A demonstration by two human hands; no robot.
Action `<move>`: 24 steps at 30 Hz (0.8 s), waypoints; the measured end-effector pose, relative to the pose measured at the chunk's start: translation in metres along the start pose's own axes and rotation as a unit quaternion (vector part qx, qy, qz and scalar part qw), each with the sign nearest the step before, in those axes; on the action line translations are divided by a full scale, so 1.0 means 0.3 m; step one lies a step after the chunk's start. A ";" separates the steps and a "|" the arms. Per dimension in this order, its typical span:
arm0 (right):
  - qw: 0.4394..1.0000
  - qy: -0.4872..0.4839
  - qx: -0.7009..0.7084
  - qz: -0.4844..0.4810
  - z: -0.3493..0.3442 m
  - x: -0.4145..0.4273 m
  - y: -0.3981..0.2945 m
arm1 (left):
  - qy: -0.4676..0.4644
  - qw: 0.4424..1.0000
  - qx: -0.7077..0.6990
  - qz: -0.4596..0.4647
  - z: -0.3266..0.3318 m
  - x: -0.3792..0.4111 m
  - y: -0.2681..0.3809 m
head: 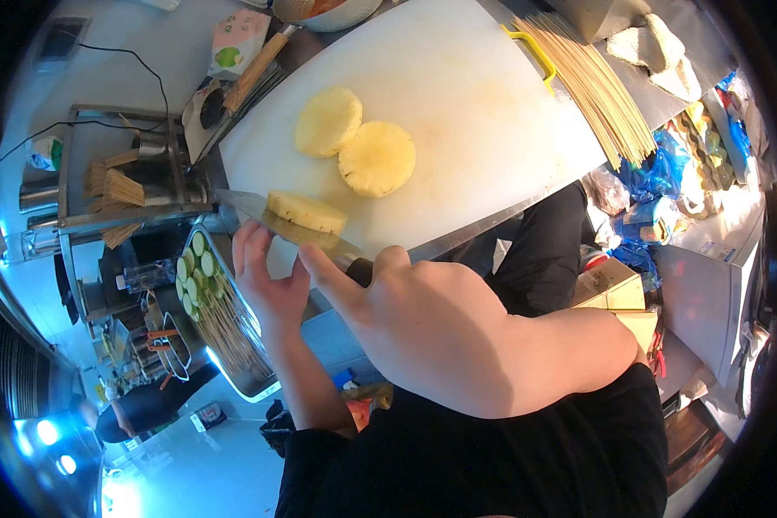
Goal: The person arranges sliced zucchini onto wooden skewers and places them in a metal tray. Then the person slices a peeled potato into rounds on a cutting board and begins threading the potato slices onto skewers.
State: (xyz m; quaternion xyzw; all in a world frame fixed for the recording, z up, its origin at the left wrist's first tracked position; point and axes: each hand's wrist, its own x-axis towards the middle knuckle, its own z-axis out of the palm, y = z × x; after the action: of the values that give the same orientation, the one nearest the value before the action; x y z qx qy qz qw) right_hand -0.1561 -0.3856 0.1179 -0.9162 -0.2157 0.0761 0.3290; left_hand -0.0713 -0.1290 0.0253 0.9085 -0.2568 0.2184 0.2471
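My right hand (427, 317) grips the dark handle of a kitchen knife (252, 206), its index finger stretched along the blade. The blade lies along the near side of a thick pineapple slice (304, 212), which stands tilted near the left edge of a white cutting board (479, 123). My left hand (269, 278) is close to the blade, thumb and fingers apart, with nothing visible between them. Whether its fingertips touch the blade, I cannot tell. Farther back on the board, two round pineapple slices (377, 158) lie flat, edges touching.
A bundle of wooden skewers (586, 84) lies by the board's yellow handle (536, 55). On the left, a metal tray (259, 390) holds skewered green-rimmed slices (197, 269). A wooden-handled tool (256, 74) rests beyond the board. Another person (146, 408) stands at lower left.
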 end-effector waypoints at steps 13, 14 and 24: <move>0.999 0.014 -0.022 0.033 0.042 -0.023 -0.028 | 0.119 0.984 -0.055 0.124 -0.149 0.354 0.140; 0.999 0.021 -0.025 0.031 0.045 -0.021 -0.029 | 0.061 0.992 -0.021 0.107 -0.113 0.378 0.115; 0.999 0.031 -0.024 0.032 0.077 -0.033 -0.021 | -0.093 0.992 -0.087 -0.017 -0.004 0.416 0.054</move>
State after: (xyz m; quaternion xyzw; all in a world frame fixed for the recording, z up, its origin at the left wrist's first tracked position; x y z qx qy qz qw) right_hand -0.1738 -0.3724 0.1040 -0.9322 -0.1776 0.0528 0.3109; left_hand 0.0153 -0.1851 0.0971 0.9042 -0.2809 0.1055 0.3041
